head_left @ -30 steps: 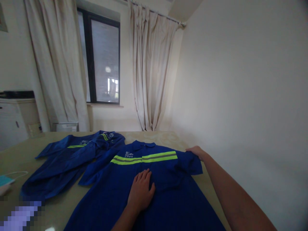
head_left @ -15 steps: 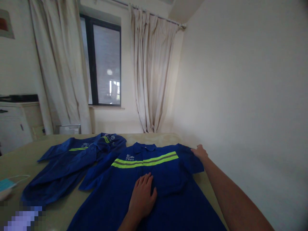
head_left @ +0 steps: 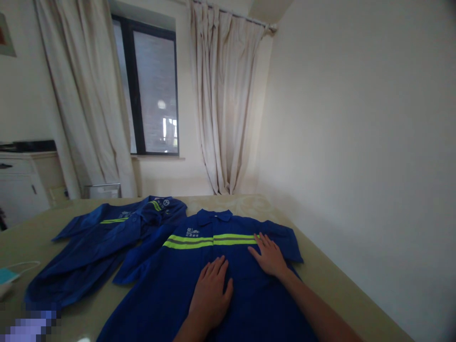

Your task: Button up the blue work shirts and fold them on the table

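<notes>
Resting left hand (head_left: 210,293) and right hand (head_left: 270,257) palm-down on a blue work shirt (head_left: 242,294), spread front-up on the table (head_left: 322,271) at six o'clock in view.

Fanning left fingers slightly, with thumb apart; splaying right fingers wider, at two o'clock from the left hand, with tips on the yellow-green stripe (head_left: 233,239). Seeing a second blue shirt (head_left: 85,256) nearby at eight o'clock in view, then a teal mask (head_left: 7,274) farther out; at ten o'clock, a window (head_left: 156,90).

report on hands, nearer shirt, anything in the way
Left hand flat on nearer shirt. Right hand over right end of its stripe. Shirt spread front up. Possible obstacle: other shirt close left.
</notes>
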A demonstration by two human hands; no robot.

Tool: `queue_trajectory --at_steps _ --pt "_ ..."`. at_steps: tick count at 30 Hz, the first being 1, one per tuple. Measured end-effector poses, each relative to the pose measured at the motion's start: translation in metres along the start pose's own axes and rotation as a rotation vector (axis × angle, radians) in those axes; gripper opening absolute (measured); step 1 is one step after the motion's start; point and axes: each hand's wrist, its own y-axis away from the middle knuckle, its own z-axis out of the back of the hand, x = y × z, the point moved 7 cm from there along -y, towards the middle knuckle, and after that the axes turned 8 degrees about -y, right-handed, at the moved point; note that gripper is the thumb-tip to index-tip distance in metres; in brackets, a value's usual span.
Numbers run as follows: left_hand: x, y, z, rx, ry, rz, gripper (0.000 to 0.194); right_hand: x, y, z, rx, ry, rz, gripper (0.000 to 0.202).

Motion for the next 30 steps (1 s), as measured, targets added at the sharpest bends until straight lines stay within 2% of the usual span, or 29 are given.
queue_trajectory --at_steps 3,8,14,18,22,26,28,30 --pt "-0.007 0.001 -0.007 0.010 0.000 -0.042 0.054 -0.020 -0.013 -0.005 0.036 0.022 -0.078 0.076" --pt "-0.011 -0.007 -0.023 0.059 0.045 -0.121 0.067 -0.031 -0.038 -0.003 0.025 0.020 -0.060 0.072" --pt "-0.010 -0.035 -0.026 0.103 0.033 -0.152 0.071 -0.044 -0.051 0.002 -0.083 0.061 -0.088 0.064" --pt "-0.013 -0.047 -0.025 0.100 0.053 -0.140 0.071 -0.035 -0.051 0.020 -0.189 0.087 -0.045 0.051" --pt "-0.015 -0.052 -0.026 0.091 0.058 -0.138 0.070 -0.005 -0.043 0.032 -0.241 0.073 0.146 0.036" --pt "-0.015 -0.051 -0.021 0.055 0.051 -0.128 0.064 0.045 -0.020 0.044 -0.280 0.031 0.294 0.022" --pt "-0.015 -0.050 -0.017 0.020 0.050 -0.107 0.058 0.085 0.005 0.068 -0.376 -0.035 0.354 0.021" --pt "-0.015 -0.047 -0.014 -0.011 0.044 -0.099 0.052 0.133 0.049 0.110 -0.596 -0.237 0.531 0.013"
